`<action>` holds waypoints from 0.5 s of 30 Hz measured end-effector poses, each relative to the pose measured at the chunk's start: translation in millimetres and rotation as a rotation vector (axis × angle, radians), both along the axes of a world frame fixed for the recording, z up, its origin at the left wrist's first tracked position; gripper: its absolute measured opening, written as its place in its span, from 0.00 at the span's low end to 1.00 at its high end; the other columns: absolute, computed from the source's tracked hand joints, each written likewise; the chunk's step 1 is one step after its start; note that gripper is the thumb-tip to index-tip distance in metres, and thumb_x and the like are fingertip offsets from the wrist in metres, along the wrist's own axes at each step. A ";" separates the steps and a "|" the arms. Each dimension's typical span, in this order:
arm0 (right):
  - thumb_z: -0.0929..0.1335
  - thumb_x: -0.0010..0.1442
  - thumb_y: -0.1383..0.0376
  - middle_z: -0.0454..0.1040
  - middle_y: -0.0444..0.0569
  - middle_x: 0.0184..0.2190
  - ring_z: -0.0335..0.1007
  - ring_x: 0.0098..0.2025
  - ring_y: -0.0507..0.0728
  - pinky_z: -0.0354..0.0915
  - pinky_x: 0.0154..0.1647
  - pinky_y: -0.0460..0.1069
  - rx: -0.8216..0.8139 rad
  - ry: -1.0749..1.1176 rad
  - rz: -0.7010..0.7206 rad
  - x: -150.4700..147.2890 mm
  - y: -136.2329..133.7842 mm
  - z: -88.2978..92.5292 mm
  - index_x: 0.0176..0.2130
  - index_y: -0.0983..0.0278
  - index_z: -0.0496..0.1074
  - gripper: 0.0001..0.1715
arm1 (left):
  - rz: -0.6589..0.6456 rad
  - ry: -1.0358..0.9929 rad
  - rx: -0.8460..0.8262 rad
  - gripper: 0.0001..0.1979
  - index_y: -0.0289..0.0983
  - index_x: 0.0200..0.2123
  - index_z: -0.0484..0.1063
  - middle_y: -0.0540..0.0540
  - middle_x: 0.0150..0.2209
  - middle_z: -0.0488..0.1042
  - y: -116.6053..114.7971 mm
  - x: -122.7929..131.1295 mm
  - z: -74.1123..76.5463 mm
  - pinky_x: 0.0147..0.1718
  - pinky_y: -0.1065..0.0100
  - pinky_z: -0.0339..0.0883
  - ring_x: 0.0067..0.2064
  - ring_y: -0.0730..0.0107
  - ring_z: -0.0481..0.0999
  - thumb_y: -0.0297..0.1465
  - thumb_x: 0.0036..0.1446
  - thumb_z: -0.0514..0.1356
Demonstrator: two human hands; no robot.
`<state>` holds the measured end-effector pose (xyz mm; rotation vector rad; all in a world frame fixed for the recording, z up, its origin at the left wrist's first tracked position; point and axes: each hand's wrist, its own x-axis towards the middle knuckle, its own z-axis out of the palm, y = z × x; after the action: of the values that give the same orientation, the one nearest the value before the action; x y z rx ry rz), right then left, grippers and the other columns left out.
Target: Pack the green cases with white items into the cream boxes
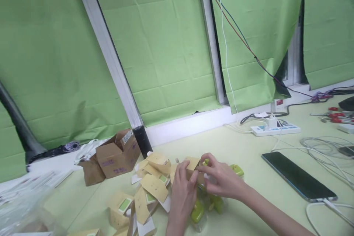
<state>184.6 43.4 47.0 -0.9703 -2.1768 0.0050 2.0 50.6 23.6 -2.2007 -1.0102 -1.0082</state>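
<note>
My left hand (pixel 181 191) and my right hand (pixel 221 179) meet over a small tan cardboard box (pixel 193 163) at the bottom centre, fingers pinched on its flaps. The right fingertips press the box's top flap; the left fingers curl against its near side. Just below and between the hands lie green plastic pieces (pixel 197 212), partly hidden. Left of the hands spreads a pile of several tan boxes with green labels (pixel 153 186) on the pale green table (pixel 243 147).
An open brown carton (pixel 117 156) stands at the back left beside a black cylinder (pixel 142 140). A dark phone (pixel 298 180) on a cable lies at the right. A white power strip (pixel 275 129), coiled cables and red-handled tools (pixel 337 116) sit far right.
</note>
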 end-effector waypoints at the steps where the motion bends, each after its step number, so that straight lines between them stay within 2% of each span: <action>1: 0.65 0.54 0.72 0.64 0.50 0.46 0.69 0.29 0.50 0.66 0.24 0.46 -0.053 0.034 0.025 0.9 0.2 0.8 0.46 0.59 0.69 0.19 | -0.010 -0.006 -0.004 0.20 0.43 0.46 0.57 0.41 0.51 0.60 0.1 0.4 0.5 0.41 0.55 0.69 0.52 0.58 0.65 0.17 0.53 0.49; 4: 0.65 0.58 0.67 0.62 0.51 0.49 0.70 0.29 0.50 0.70 0.28 0.48 -0.143 0.123 0.047 0.9 4.0 -1.7 0.45 0.58 0.70 0.14 | -0.032 -0.014 -0.016 0.16 0.41 0.43 0.57 0.41 0.49 0.62 -0.2 1.8 2.0 0.39 0.55 0.70 0.50 0.58 0.66 0.18 0.53 0.49; 7: 0.66 0.57 0.67 0.63 0.52 0.48 0.71 0.31 0.53 0.70 0.29 0.51 -0.090 0.127 -0.010 -3.8 10.4 -7.9 0.36 0.61 0.73 0.06 | -0.063 0.041 0.010 0.17 0.41 0.44 0.58 0.41 0.49 0.64 0.5 5.0 1.6 0.40 0.54 0.70 0.50 0.58 0.66 0.17 0.53 0.49; 9: 0.64 0.59 0.69 0.66 0.51 0.46 0.71 0.36 0.55 0.70 0.35 0.52 -0.063 0.134 -0.044 -4.8 15.4 -10.2 0.32 0.62 0.72 0.07 | -0.085 0.056 -0.004 0.19 0.41 0.45 0.59 0.41 0.48 0.65 2.1 6.0 0.8 0.40 0.55 0.70 0.49 0.58 0.67 0.18 0.53 0.49; 12: 0.62 0.63 0.66 0.67 0.51 0.47 0.68 0.46 0.56 0.69 0.42 0.51 -0.065 0.186 -0.124 6.9 25.5 -8.5 0.35 0.62 0.68 0.07 | -0.080 -0.038 -0.093 0.19 0.41 0.49 0.57 0.41 0.48 0.66 6.2 0.5 1.3 0.40 0.55 0.70 0.47 0.58 0.69 0.20 0.54 0.49; 15: 0.54 0.67 0.64 0.69 0.52 0.45 0.70 0.43 0.54 0.70 0.38 0.51 -0.099 0.236 -0.276 37.1 38.8 -4.3 0.40 0.62 0.64 0.13 | -0.058 -0.228 -0.156 0.17 0.42 0.48 0.56 0.40 0.48 0.65 10.5 -10.9 5.1 0.44 0.49 0.66 0.49 0.56 0.67 0.24 0.55 0.51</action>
<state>221.7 82.1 42.7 -1.2536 -1.8289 0.0924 -8.9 61.1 28.7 -2.2889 -1.1661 -1.2677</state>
